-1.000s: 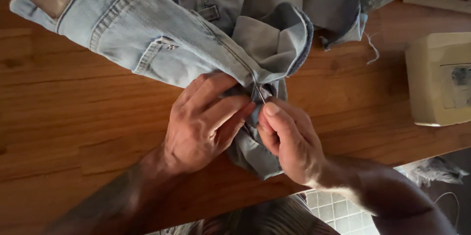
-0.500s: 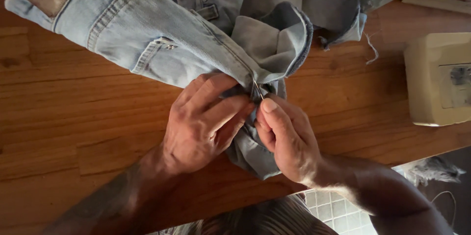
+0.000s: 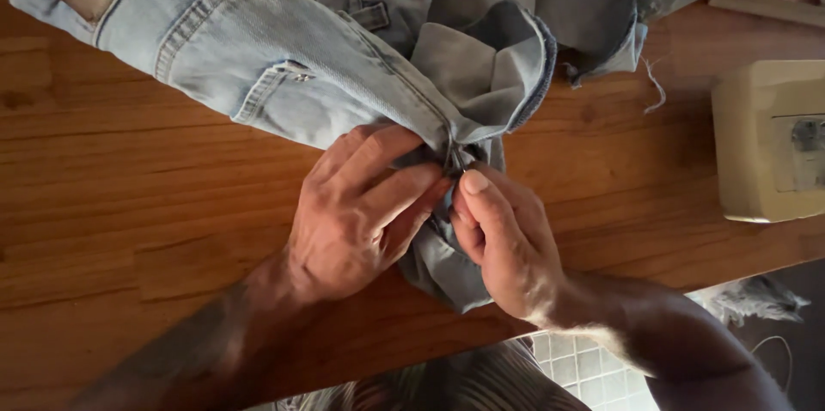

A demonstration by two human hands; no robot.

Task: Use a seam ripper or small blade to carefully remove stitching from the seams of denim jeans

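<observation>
Fingers of the left hand (image 3: 352,213) and right hand (image 3: 503,243) stay pinched on the light-blue jeans (image 3: 284,76) seam, almost unmoved, so the work there continues.

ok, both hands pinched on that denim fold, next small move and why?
Probably draw the right hand a little away from the fold, keeping the left hand clamped. Both hands' fingertips meet at one bunched seam of the jeans, with something thin and metallic, perhaps a needle, just visible there; the left hand already pins the cloth to the wooden table.
</observation>
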